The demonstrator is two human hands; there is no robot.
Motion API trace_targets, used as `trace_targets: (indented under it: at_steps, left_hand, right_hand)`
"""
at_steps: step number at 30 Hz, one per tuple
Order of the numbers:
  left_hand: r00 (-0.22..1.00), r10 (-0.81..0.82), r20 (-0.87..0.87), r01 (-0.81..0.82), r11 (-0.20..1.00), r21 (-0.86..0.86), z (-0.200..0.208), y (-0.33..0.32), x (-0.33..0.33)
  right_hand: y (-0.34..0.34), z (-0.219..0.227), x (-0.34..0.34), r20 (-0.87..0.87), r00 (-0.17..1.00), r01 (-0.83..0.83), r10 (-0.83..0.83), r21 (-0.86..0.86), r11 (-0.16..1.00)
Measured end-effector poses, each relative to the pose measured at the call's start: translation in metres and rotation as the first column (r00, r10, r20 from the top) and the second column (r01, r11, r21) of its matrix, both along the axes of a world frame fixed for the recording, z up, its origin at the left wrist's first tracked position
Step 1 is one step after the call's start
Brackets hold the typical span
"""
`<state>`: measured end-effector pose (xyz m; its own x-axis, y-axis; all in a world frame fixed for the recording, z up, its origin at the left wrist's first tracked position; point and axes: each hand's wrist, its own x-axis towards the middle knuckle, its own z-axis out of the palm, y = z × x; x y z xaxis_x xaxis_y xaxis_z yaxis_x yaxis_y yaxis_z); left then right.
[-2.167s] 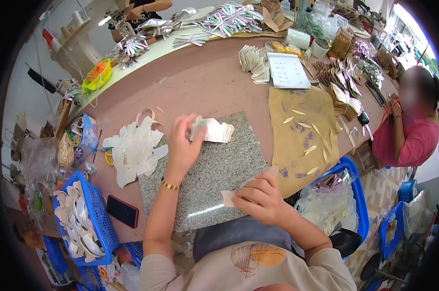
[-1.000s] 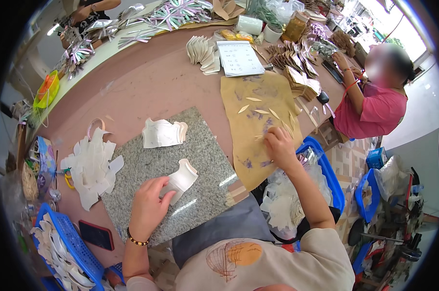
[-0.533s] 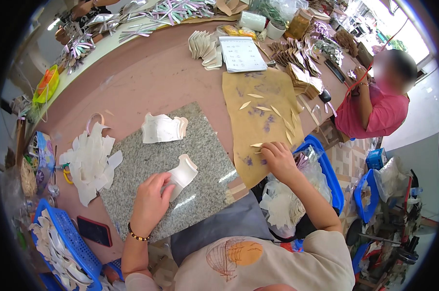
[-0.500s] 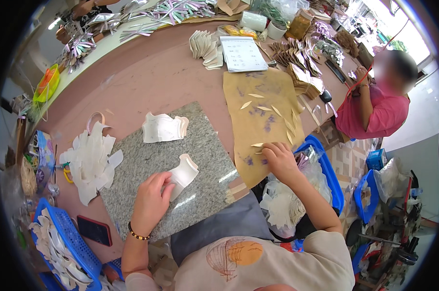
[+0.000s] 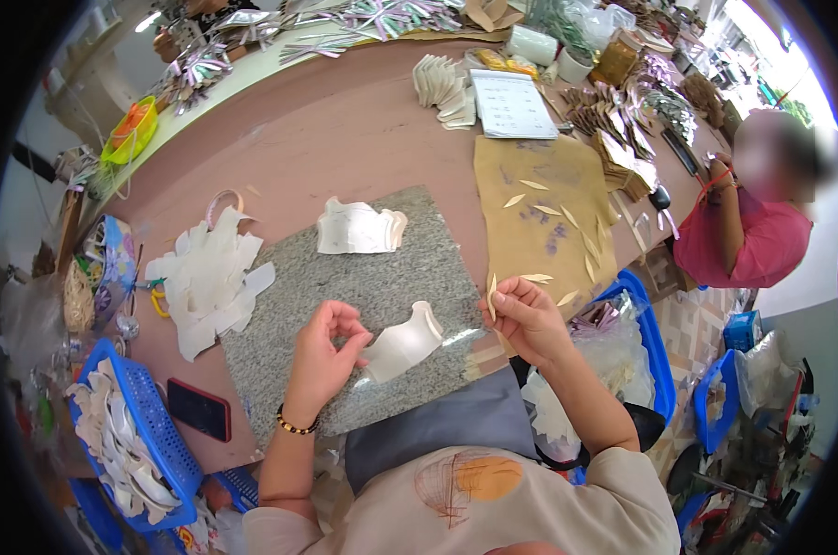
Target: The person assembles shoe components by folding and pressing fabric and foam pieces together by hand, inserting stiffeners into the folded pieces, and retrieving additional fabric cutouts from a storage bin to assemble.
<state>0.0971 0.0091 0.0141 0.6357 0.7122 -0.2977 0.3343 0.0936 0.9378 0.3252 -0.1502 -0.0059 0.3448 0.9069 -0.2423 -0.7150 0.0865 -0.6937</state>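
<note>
My left hand (image 5: 326, 356) pinches one end of a curved cream piece (image 5: 405, 340) that lies on the grey speckled slab (image 5: 345, 287). My right hand (image 5: 527, 314) hovers at the slab's right edge and holds a thin pale leaf-shaped sliver (image 5: 492, 289) upright between thumb and fingers. Several more slivers lie on the brown paper sheet (image 5: 548, 194) just beyond that hand. A small stack of cream pieces (image 5: 359, 228) rests at the slab's far edge.
A heap of white cut-outs (image 5: 211, 277) lies left of the slab. A blue basket (image 5: 127, 435) of pieces and a red-edged phone (image 5: 197, 409) sit at lower left. A person in a pink shirt (image 5: 747, 236) works at the right. Craft stock crowds the far table edge.
My right hand has lifted a sliver off the brown sheet and drawn it back toward the slab. My left hand has closed its fingers on the curved piece's end.
</note>
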Motion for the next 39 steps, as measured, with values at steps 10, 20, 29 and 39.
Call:
trace_targets:
  at_steps: [10,20,29,39]
  left_hand:
    - [0.926,-0.267,-0.268,0.368,0.804,0.468,0.008,-0.016,0.009]
    - [0.891,0.133,0.433,0.012,0.949,-0.316,-0.003,-0.025,0.013]
    - [0.854,0.197,0.482,-0.055,0.955,-0.292,-0.022,-0.035,0.009]
    - [0.889,0.144,0.436,-0.069,0.981,-0.184,-0.016,-0.036,0.009]
  right_hand:
    - [0.017,0.004,-0.05,0.197,0.966,-0.155,0.168,-0.082,0.985]
    - [0.04,0.016,-0.078,0.418,0.905,-0.109,0.083,0.041,0.993]
    - [0.054,0.019,-0.079,0.797,0.604,-0.016,0.024,-0.018,1.0]
    - [0.057,0.011,-0.077,0.749,0.655,-0.066,0.104,-0.081,0.995]
